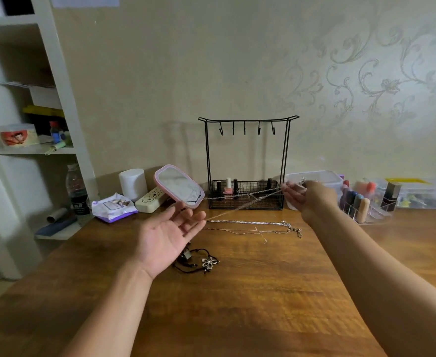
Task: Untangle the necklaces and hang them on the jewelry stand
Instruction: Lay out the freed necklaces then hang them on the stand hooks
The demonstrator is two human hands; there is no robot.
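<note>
Item: thin silver chain (pixel 242 202), one of the tangled necklaces. Held off the desk (pixel 250 292), stretched between my two hands in front of the jewelry stand (pixel 246 161), which stands at the back edge of the desk against the wall.

Right hand (pixel 307 197): raised near the stand's wire basket, fingers curled and pinching one end of the chain.

Left hand (pixel 168 235): palm up, fingers spread and relaxed; the chain runs across the fingertips rather than being gripped.

Item: remaining silver chains (pixel 253 226). Lying on the desk between my hands, toward the back, with a small knot of pendants at their right end. Whether the lifted chain is fully free of them I cannot tell.

Item: black cord necklace with flower pendant (pixel 204 261). On the desk just beside my left wrist, apart from the silver ones.

Hooks (pixel 245 130): five on the stand's top bar, all bare.

Handling note, my judgement: keep tension light, let the chain slide over the open left fingers, lift slowly; if it snags, slacken and tease, never pull.
</note>
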